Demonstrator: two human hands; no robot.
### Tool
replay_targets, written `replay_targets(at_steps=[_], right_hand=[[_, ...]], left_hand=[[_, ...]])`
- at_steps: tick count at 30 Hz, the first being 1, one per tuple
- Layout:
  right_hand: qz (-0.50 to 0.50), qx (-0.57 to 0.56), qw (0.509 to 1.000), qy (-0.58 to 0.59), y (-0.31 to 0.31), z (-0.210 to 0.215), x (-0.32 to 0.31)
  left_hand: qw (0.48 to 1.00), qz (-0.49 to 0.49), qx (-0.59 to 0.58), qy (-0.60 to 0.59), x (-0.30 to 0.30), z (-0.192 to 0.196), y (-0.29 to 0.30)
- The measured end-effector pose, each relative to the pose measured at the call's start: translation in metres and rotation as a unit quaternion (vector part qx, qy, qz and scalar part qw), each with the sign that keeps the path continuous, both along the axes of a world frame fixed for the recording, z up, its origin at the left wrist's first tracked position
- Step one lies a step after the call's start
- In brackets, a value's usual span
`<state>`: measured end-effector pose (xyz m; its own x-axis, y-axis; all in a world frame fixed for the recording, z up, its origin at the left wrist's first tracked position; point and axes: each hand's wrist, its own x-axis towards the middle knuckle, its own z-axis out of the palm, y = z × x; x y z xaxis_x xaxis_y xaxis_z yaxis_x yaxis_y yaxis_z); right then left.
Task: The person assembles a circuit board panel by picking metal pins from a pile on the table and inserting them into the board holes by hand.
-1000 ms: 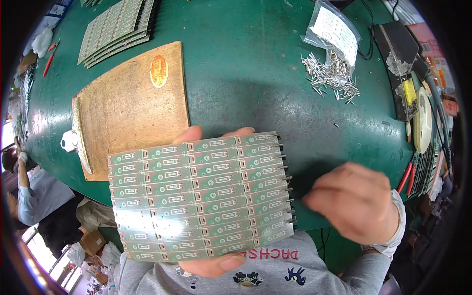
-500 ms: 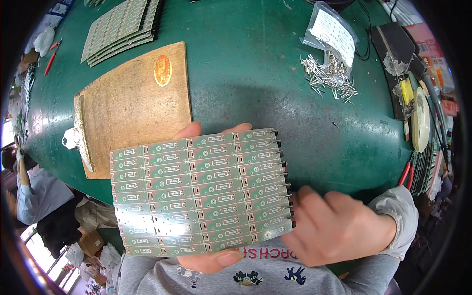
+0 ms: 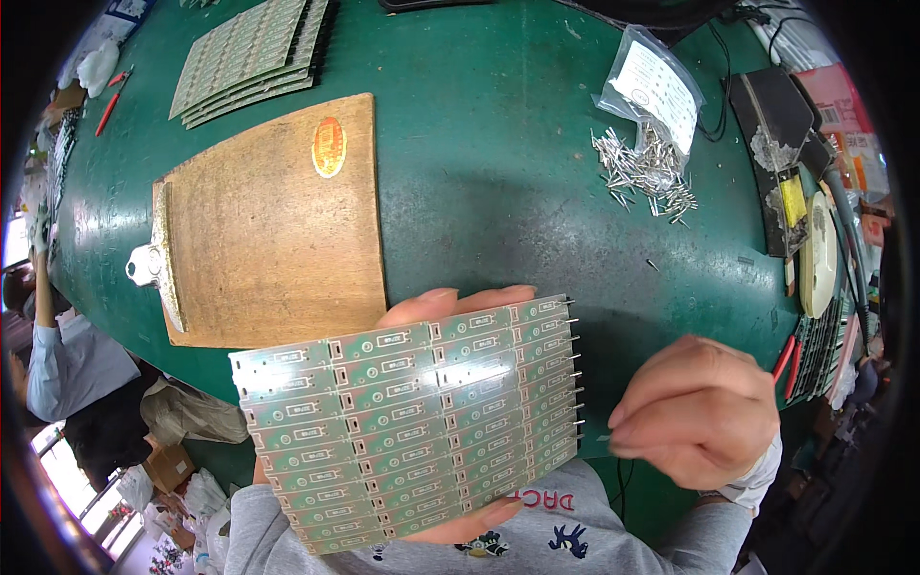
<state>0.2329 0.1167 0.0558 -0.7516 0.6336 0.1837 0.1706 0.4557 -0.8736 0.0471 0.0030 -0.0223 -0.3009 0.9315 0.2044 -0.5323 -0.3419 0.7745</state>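
My left hand [image 3: 428,306] grips a green circuit board panel [image 3: 412,422] from behind. Its fingertips show over the far edge and the thumb lies along the near edge. Rows of small repeated boards cover the panel, and thin metal pins stick out along its right edge. Just right of those pins, apart from the panel, is my right hand [image 3: 704,412], its fingers curled and pressed together. Whatever they may hold is hidden. Beyond the panel lies a brown clipboard [image 3: 278,230] with a metal clip.
Stacked circuit board panels [image 3: 244,57] lie at the far left near red-handled pliers [image 3: 113,101]. A pile of small metal pins [image 3: 642,172] spills from a clear bag [image 3: 656,86]. A black box [image 3: 771,144] and a cream-coloured dish [image 3: 816,257] stand at the right. Another person [image 3: 72,374] sits at left.
My right hand has moved right, away from the panel's pinned edge. The panel in my left hand has shifted nearer to me and slightly right. Pins replace the black ends along that edge.
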Motion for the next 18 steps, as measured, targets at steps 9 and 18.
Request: replay_targets(at_steps=[9,18], right_hand=[[0.07,-0.001,0.998,0.007,0.006,-0.012,-0.005],[0.077,0.007,0.997,-0.011,0.001,-0.012,-0.002]], left_hand=[[0.989,-0.103,-0.065,0.078,-0.031,-0.008,-0.001],[0.981,-0.134,-0.068,0.121,-0.035,-0.009,0.004]])
